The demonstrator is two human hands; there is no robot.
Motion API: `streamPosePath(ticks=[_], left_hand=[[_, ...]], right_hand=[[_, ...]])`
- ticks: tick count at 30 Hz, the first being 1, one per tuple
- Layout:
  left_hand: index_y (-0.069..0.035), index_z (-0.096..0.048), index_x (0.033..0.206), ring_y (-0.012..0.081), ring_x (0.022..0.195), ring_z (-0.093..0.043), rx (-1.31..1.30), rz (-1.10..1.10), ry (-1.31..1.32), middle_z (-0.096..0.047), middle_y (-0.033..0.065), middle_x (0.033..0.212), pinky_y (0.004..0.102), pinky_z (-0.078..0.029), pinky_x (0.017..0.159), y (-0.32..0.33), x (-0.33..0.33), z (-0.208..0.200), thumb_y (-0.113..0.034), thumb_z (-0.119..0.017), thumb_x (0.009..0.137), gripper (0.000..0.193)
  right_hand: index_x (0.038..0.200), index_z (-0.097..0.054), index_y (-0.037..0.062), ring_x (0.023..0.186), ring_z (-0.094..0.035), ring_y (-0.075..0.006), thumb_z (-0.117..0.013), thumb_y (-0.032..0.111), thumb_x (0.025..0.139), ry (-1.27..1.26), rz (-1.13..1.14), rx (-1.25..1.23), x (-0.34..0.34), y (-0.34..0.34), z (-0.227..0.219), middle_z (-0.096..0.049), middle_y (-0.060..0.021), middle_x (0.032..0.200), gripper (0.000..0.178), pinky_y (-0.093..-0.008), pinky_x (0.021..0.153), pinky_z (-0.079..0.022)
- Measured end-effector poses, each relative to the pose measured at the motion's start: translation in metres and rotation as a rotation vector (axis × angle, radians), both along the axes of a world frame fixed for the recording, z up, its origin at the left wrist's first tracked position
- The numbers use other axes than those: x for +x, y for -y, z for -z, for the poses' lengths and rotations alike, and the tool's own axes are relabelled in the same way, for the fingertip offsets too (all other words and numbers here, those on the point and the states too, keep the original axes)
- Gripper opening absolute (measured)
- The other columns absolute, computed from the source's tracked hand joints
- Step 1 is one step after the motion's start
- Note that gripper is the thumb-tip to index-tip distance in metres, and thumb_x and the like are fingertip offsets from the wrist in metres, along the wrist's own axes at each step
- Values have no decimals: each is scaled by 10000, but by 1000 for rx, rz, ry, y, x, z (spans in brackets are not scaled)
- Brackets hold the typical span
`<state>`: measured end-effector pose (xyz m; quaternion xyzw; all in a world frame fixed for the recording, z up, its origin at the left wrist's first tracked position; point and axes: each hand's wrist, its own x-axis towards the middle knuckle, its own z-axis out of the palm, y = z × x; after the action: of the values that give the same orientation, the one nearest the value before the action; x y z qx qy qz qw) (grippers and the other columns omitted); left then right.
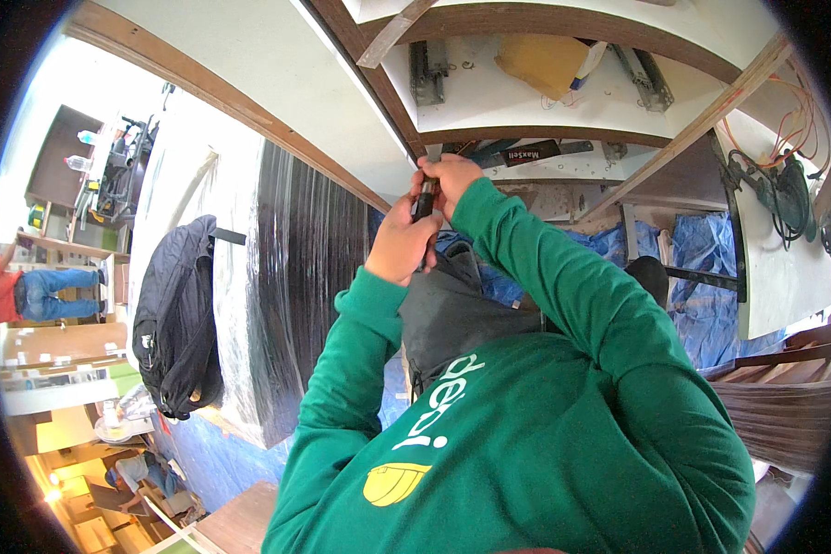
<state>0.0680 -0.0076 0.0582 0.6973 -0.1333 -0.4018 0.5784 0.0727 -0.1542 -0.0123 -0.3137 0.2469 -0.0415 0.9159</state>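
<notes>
One black tool (423,205) stands nearly upright at the frame's upper centre, gripped by the left hand (399,238) and right hand (452,183) together.

Its long axis runs from top to bottom of the frame, the lower end tipped slightly left, so it lies between the hands rather than off to either side. The left hand is wrapped round the lower length, thumb across it; the right hand, higher and further right, is closed about the upper end, its fingers hiding the tip, so the exact kind of tool cannot be told. Of the two, the right hand is nearer the dark brown strip (367,66), which slants down from the top edge beside a white panel (268,69); whether the tool touches that strip is hidden.
</notes>
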Motion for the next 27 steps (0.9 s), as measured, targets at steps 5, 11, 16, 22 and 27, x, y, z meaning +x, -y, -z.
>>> streamPosePath(ticks=[5, 11, 16, 22, 27], left_hand=[[-11, -510, 1207, 111, 423, -461, 1, -11, -5, -527, 25, 682, 248, -362, 357, 3, 0, 3, -99, -551, 885, 336], [-21, -295, 1503, 108, 421, -458, 12, 51, -47, -548, 38, 701, 244, -359, 350, -11, -9, -10, -65, -530, 892, 657], [39, -472, 1241, 136, 395, -473, -6, 27, 2, -533, 54, 671, 278, -378, 340, 37, -8, 4, -115, -598, 872, 419], [11, -476, 1271, 108, 425, -459, 18, 47, 16, -556, 37, 754, 254, -360, 339, 11, -30, -5, -120, -578, 902, 404], [52, -427, 1331, 162, 407, -514, -22, 104, 86, -598, 102, 798, 299, -395, 348, 58, -24, 8, -111, -561, 877, 500]], right_hand=[[1036, -548, -21, 821, -647, -245, -576, 102, 955, -42, 49, -83, -4, -3, -3, -662, -154, 893, 150, -415, 705, -572], [1014, -572, -30, 811, -640, -245, -594, 118, 943, -33, -79, -94, -25, -9, -2, -666, -148, 909, 165, -417, 701, -556], [1033, -565, -30, 734, -655, -253, -563, 140, 947, -120, 108, -21, -21, 29, -1, -688, -143, 895, 191, -422, 559, -547], [958, -529, -41, 729, -652, -265, -565, 72, 922, -49, 111, -41, -44, 3, 6, -680, -186, 876, 124, -417, 590, -551], [1025, -562, -45, 751, -616, -240, -559, 62, 942, -33, 52, -462, -38, 54, 17, -657, -170, 885, 135, -405, 684, -552]])
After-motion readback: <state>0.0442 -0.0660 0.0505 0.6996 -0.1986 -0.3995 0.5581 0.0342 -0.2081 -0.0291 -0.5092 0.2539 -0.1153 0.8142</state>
